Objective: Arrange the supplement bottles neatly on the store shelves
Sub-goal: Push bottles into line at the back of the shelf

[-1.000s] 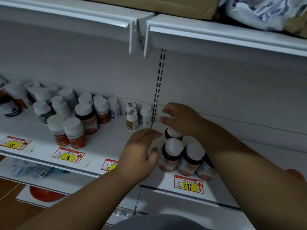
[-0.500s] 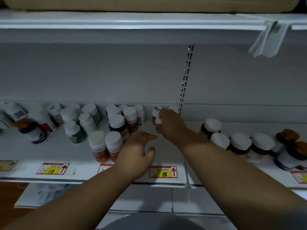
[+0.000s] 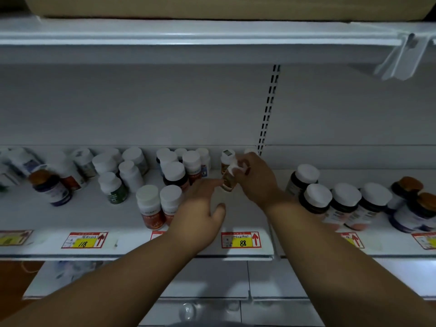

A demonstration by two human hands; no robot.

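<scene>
While our right hand (image 3: 256, 179) curls round a small bottle (image 3: 229, 179) and tips it so its white cap leans toward us, our left hand (image 3: 200, 210) sits flat-ish over the shelf (image 3: 118, 232) with the fingers loosely stretched out, holding nothing — the fingertips end up just beside that tilted bottle. Whether they actually touch it, we can't tell. The bottle is near the back of the shelf, just left of the slotted upright (image 3: 267, 109), and another little one with a white cap (image 3: 227, 156) stands upright right behind it.

To our left there's a loose bunch of white-capped bottles: two red-label ones (image 3: 151, 208) side by side near the front, touching our left hand's edge, a green-label one (image 3: 113, 188) further left, and a dark bottle with a brown cap (image 3: 50, 187) leaning over beyond that. More white caps crowd the back row (image 3: 188, 161).

On the right, past our forearm, a row of dark bottles with white caps (image 3: 344, 201) sits close together, and brown-capped ones (image 3: 410, 185) are at the far edge.

Price tags run along the shelf lip — one reads 118 (image 3: 83, 240), another 88 (image 3: 241, 240). Up top, a cardboard box (image 3: 212, 7) rests on the upper shelf (image 3: 188, 36).
</scene>
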